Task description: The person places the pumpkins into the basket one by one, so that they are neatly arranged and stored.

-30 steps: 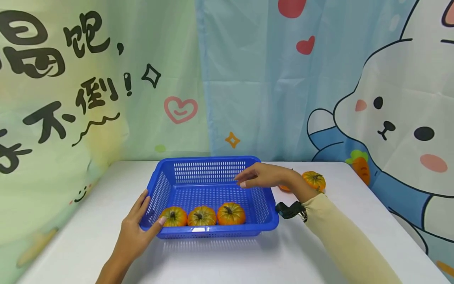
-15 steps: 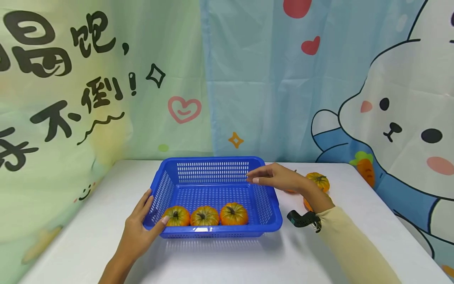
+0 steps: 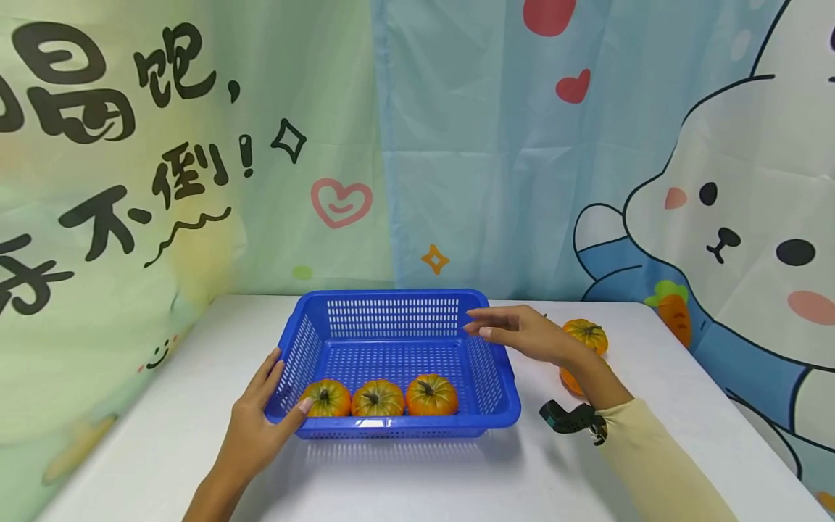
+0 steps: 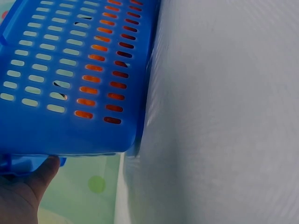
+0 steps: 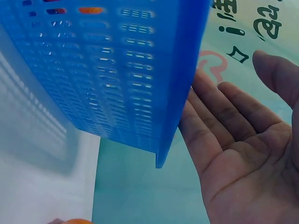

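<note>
A blue plastic basket (image 3: 417, 428) with slotted walls stands on the white table. Three small orange and green pumpkins (image 3: 431, 395) sit in a row along its near wall. My left hand (image 3: 253, 428) grips the near left corner, thumb over the rim and fingers along the outer left side. Over the right rim is my right hand (image 3: 525, 333), fingers stretched toward the inside and holding nothing. In the right wrist view the palm (image 5: 252, 172) faces the camera, with fingertips passing behind the basket's rim (image 5: 182, 70).
To the right of the basket, partly behind the right arm, lie more pumpkins (image 3: 586, 335) on the table (image 3: 391, 486). A printed curtain (image 3: 450, 145) hangs right behind the table's far edge. A black strap device (image 3: 570, 418) sits at the right wrist.
My right hand has moved right, from above the basket's interior to its right rim. The left hand keeps its grip, and the pumpkins in the basket stay put. The view has shifted slightly.
</note>
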Motion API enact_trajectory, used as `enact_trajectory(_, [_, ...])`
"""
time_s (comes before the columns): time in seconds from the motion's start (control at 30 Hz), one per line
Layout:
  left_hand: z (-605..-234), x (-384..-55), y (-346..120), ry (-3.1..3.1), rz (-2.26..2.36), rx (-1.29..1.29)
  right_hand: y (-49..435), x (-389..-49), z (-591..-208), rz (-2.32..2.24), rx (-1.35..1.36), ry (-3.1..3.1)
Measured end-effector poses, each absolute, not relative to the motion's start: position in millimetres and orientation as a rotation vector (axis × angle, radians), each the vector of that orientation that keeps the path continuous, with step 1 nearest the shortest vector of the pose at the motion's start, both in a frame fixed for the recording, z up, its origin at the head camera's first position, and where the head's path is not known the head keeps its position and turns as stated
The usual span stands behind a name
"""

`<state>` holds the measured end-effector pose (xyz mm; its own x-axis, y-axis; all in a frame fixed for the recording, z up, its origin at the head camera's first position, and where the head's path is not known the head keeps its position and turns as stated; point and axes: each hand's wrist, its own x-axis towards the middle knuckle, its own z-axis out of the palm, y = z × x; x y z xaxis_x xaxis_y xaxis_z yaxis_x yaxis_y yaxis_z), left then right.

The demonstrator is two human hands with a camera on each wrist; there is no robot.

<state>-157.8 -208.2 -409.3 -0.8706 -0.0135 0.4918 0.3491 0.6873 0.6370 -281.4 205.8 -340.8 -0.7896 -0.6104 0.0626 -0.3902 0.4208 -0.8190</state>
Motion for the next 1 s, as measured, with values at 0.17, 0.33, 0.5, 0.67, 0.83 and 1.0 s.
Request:
enact_trajectory(0.17, [-407,-158,-210,-2.424,-1.043,-0.267,212,-276,-342,-1.340,-0.791,2.497])
enact_trajectory(0.33, [-408,-159,-210,-2.415,-1.049,-0.273,223,-271,-346,-1.420,-0.691,2.497])
enact_trajectory(0.5, [-412,-159,-208,-2.404,-1.056,-0.259,236,-263,-350,-1.437,-0.663,2.518])
enact_trajectory(0.67, [-413,-158,-207,-2.409,-1.062,-0.237,247,-259,-357,-1.414,-0.662,2.547])
enact_trajectory(0.83, [-412,-158,-207,-2.403,-1.075,-0.241,256,-253,-361,-1.374,-0.697,2.602])
enact_trajectory(1.0, [-412,-159,-208,-2.404,-1.073,-0.243,264,-247,-361,-1.313,-0.616,2.684])
